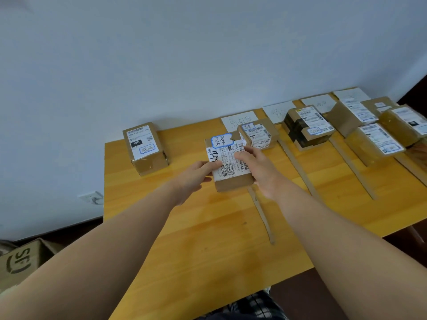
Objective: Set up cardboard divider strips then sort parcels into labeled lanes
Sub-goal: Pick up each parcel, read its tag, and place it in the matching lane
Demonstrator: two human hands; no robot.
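The left hand (196,174) pinches the parcel (228,169) at its left edge, thumb on the label, and the right hand (256,167) curves over its right side. The parcel is mid-table over the far end of the nearest strip (262,213), lifted or resting I cannot tell. Best to match its blue-edged tag to a card (239,121), then set it wholly between strips, not astride one. The lane (278,153) right of that strip holds one small box (258,135), the next a dark box (307,128), the lanes beyond several more; a lone box (144,147) stands apart at left.
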